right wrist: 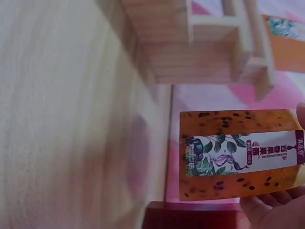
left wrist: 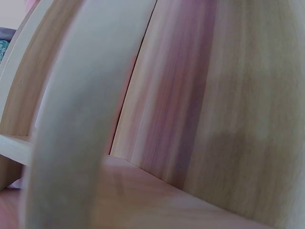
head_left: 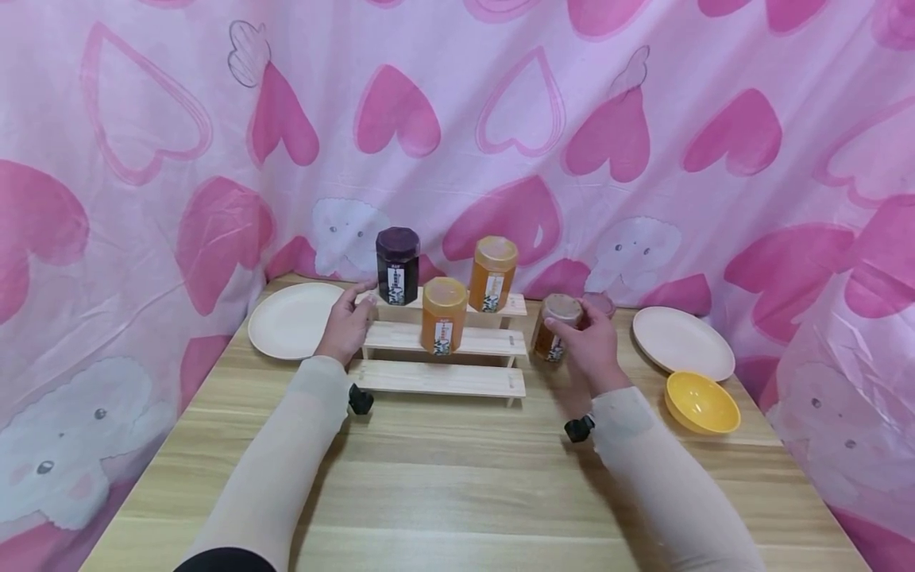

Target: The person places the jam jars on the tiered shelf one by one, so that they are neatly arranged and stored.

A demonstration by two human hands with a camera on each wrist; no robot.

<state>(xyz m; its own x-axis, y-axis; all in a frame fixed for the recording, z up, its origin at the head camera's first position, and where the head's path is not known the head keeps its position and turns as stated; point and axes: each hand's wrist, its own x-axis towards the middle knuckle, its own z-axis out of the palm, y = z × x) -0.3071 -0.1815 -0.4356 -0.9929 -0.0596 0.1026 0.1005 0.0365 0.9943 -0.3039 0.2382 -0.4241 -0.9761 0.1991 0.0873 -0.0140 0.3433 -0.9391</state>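
Observation:
My right hand grips an octagonal jar of amber jam with dark seeds, held upright just right of the stepped wooden rack. Its illustrated label faces the right wrist camera, and its base is off the table. My left hand is at the rack's left end, fingertips by the top step; contact is hard to make out. On the top step stand a dark jar and a yellow-orange jar. An orange jar stands on the middle step.
Behind my right hand is another jar with a reddish lid, mostly hidden. A cream plate lies at the left back, a pale plate at the right. In front of that plate is a yellow bowl. A pink curtain hangs behind the table.

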